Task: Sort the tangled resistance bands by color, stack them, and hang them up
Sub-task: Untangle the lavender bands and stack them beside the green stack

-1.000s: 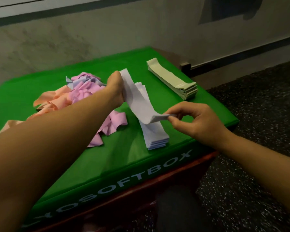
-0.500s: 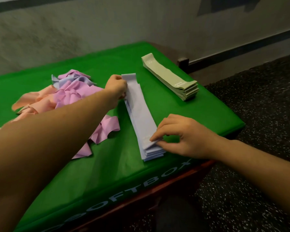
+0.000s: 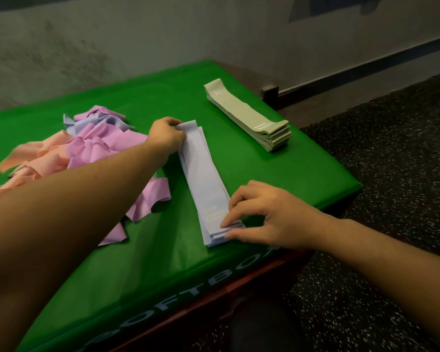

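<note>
Both hands (image 3: pixel 166 134) (image 3: pixel 262 214) — on lavender stack (image 3: pixel 205 179)

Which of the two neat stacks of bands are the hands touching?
The pale lavender-blue stack near the front edge: the left hand is at its far end, the right hand at its near end. The sage-green stack lies apart, untouched, toward the far right corner.
</note>
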Demonstrator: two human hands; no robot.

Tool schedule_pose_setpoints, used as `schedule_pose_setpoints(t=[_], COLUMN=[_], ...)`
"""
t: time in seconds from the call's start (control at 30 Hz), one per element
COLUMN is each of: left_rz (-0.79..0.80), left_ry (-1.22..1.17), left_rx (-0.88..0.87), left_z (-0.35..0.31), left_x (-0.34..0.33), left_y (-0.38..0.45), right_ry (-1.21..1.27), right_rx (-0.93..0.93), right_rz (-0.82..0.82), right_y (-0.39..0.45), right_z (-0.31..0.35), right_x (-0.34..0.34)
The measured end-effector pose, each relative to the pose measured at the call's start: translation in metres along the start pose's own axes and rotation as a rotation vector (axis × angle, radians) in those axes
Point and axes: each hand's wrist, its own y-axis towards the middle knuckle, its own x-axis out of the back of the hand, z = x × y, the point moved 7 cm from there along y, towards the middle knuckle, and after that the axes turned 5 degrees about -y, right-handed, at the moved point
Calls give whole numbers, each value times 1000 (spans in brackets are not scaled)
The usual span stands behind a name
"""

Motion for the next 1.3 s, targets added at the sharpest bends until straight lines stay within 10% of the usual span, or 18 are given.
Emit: schedule_pose_setpoints(t=[0.63, 1.3], left_rz=[30, 82], left_ry=[575, 597], left_rx=[-518, -367], left_z=[-11, 108], left_x=[117, 176], left_y=[-61, 6], right_ry=[149, -60], right_rx=[-200, -204], right_rz=[-164, -114], right_y=[56, 303], right_z=[12, 2], right_x=[19, -70])
